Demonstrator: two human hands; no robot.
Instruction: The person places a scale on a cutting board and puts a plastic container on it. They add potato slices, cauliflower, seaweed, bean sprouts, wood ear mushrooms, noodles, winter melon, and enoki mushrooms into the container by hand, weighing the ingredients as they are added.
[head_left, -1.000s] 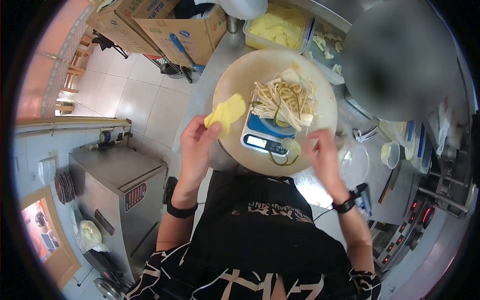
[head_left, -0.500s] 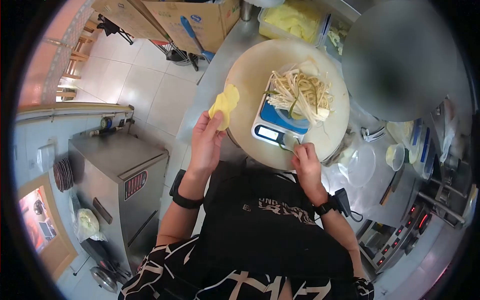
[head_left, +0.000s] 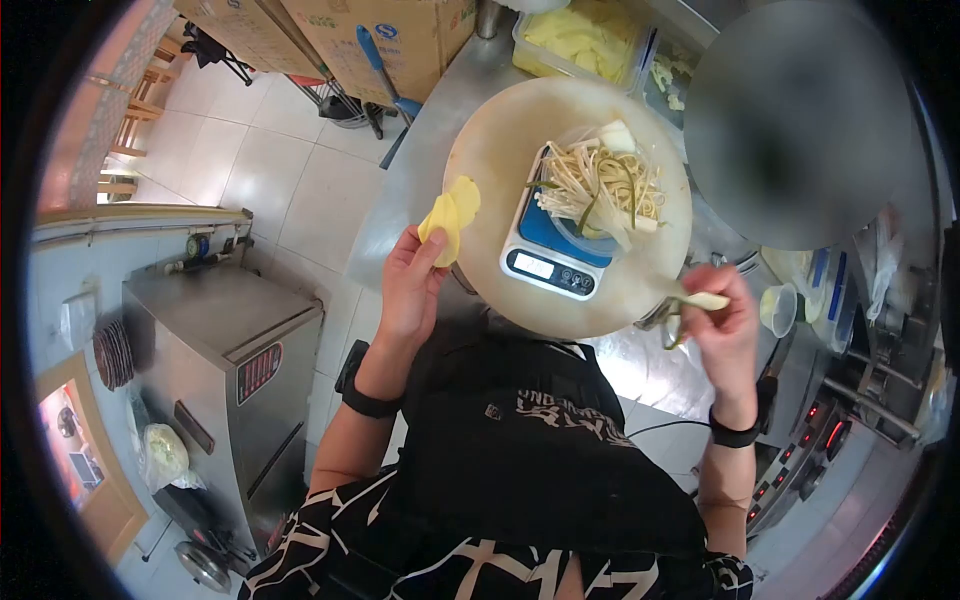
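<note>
- Fingers (head_left: 430, 252) of the left hand (head_left: 408, 290) pinch a small stack of yellow slices (head_left: 449, 215). The slices stick up past the fingertips, long axis pointing away from the body.
- Bowl (head_left: 600, 185) of pale strands and greens sits on a blue scale (head_left: 552, 250), just right of the slices; the left hand is the nearer one.
- Right hand (head_left: 725, 325), off the lower right edge of the round board (head_left: 495, 150), grips a pale stalk (head_left: 700, 300) with green strands dangling.
- Tub (head_left: 575, 40) on the surface beyond the board holds more yellow pieces.

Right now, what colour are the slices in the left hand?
Pale yellow: the slices in the left hand, seen in the head view.
</note>
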